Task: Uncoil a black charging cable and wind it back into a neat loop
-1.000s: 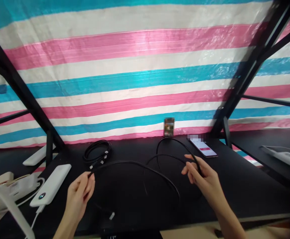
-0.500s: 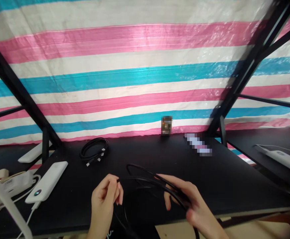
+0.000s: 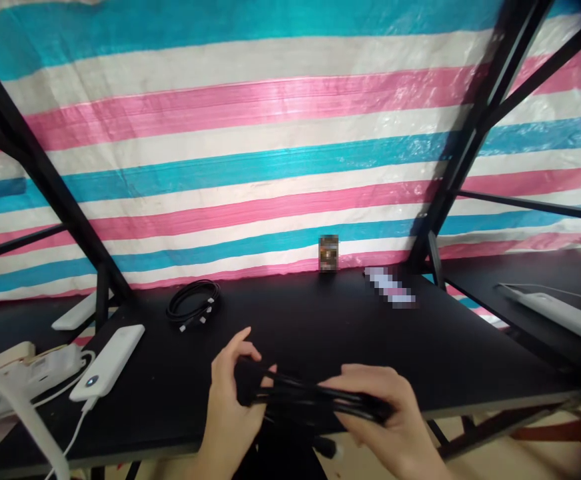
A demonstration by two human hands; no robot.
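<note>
Your right hand (image 3: 388,407) has its grip closed on the right end of a gathered black cable (image 3: 315,398), with the thumb below and the fingers over the top. Your left hand (image 3: 233,403) sits at the other end with its grip partly open, fingers raised and loosely curved around the dark folds; you cannot tell how firmly it presses on them. The cable stretches between your two hands in several blurred strands, above the front edge of the black worktop (image 3: 280,323). Just below the strands, near your right hand, hangs a dark connector (image 3: 324,445) with a pale tip. Beyond your left hand, a second black cable (image 3: 172,312) lies coiled on the worktop, its pale plug ends turned toward you. Further left is a white power bank (image 3: 111,363), a white lead (image 3: 74,437) plugged into its near end. Next to it, at your far left, are a white power strip (image 3: 59,368) and a curved white bar (image 3: 33,423). At the back stands a small upright item (image 3: 328,257), its face pixelated, and to its right lies a flat, blurred-out object (image 3: 389,288). Behind everything hangs a sheet (image 3: 270,110) striped pink, blue and white.
</note>
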